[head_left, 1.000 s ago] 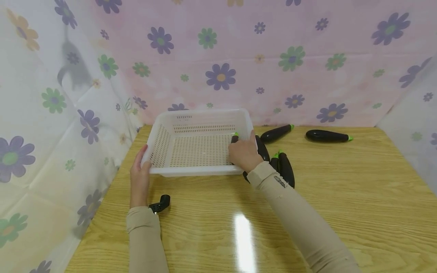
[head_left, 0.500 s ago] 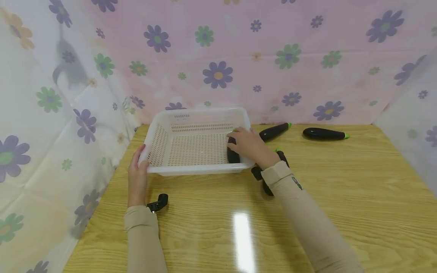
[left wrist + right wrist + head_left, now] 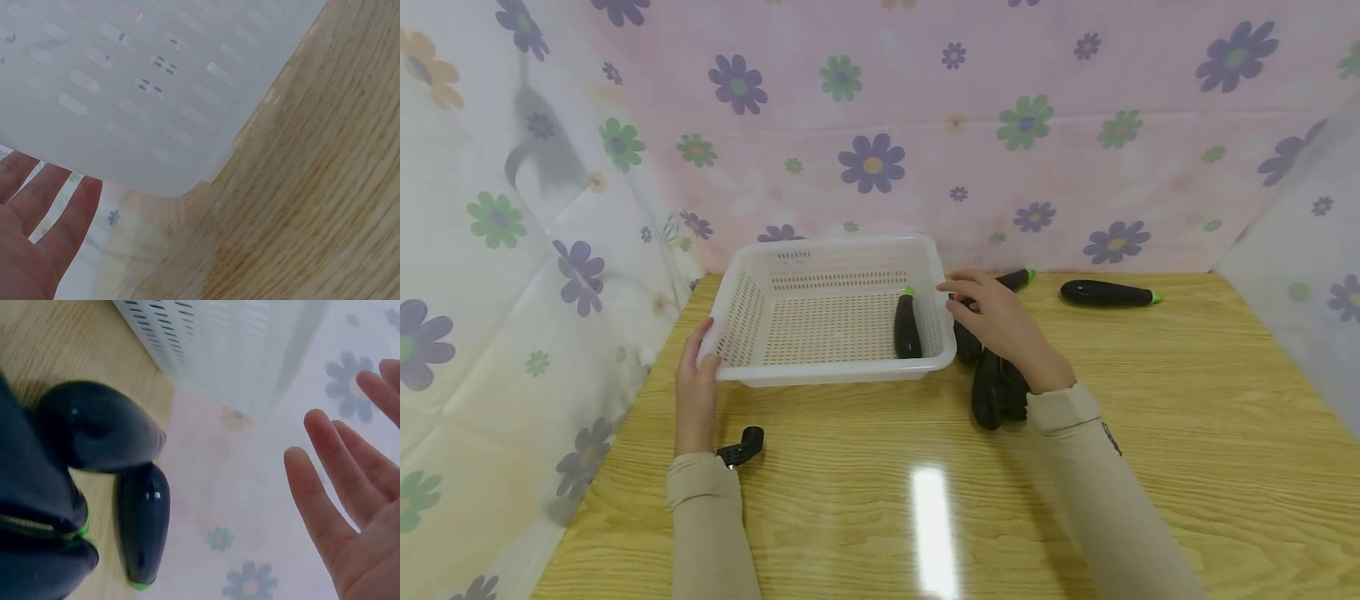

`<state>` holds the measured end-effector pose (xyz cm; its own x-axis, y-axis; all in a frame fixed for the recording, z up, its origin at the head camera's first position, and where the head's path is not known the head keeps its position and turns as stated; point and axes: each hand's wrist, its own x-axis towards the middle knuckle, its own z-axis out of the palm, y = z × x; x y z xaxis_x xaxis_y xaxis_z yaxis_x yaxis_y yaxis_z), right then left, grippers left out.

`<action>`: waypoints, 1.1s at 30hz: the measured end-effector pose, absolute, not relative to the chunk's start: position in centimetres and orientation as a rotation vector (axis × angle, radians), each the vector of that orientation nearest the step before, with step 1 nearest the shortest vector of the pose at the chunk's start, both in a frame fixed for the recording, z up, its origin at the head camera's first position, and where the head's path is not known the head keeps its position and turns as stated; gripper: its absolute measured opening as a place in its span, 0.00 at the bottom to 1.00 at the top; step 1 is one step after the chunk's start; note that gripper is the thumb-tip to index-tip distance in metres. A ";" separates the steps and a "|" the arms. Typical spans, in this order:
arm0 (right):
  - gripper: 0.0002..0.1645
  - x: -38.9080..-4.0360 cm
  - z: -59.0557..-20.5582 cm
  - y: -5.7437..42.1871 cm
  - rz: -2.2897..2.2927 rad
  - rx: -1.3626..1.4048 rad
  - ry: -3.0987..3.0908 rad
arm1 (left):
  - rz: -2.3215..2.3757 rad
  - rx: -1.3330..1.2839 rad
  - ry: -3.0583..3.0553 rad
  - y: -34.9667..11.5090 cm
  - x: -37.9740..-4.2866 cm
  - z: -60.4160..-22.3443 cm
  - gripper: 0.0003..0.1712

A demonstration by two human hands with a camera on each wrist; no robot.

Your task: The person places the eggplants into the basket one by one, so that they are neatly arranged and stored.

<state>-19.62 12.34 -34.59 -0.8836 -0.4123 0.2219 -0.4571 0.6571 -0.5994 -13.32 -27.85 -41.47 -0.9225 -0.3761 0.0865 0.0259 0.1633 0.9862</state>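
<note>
A white perforated plastic basket (image 3: 831,368) stands at the back of the table. My left hand (image 3: 696,400) grips its front left corner, thumb at the rim and fingers along the outer side. One dark eggplant (image 3: 907,327) with a green tip lies inside, against the right wall. Just right of the basket, my right hand (image 3: 1006,327) hovers with spread fingers and holds nothing. Beneath it several eggplants lie close together, partly hidden by the hand; the right wrist view shows a plump eggplant (image 3: 97,425) and a slimmer eggplant (image 3: 144,522) touching or nearly touching.
Another eggplant (image 3: 1105,293) lies apart on the right of the wooden table (image 3: 1150,433), near its back edge. A flowered cloth (image 3: 955,158) hangs behind and at both sides. A black device (image 3: 743,447) is worn on the left wrist.
My right hand has let go of the eggplant inside the basket and moved right, out over the rim, with its fingers spread. My left hand has stayed on the corner.
</note>
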 end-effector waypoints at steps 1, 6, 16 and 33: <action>0.23 -19.5 -34.7 12.7 1.075 0.726 -2.786 | -1.821 0.336 -2.134 -27.8 -13.3 -41.5 0.30; 0.25 -18.8 -35.1 14.6 1.137 0.660 -2.756 | -1.857 0.320 -2.121 -27.8 -13.2 -41.5 0.30; 0.24 -17.7 -37.1 17.3 1.304 0.450 -2.760 | -1.951 0.277 -2.038 -27.7 -13.4 -41.4 0.30; 0.22 -18.6 -39.7 16.5 1.058 0.461 -2.893 | -1.957 0.347 -2.071 -27.8 -13.5 -41.2 0.30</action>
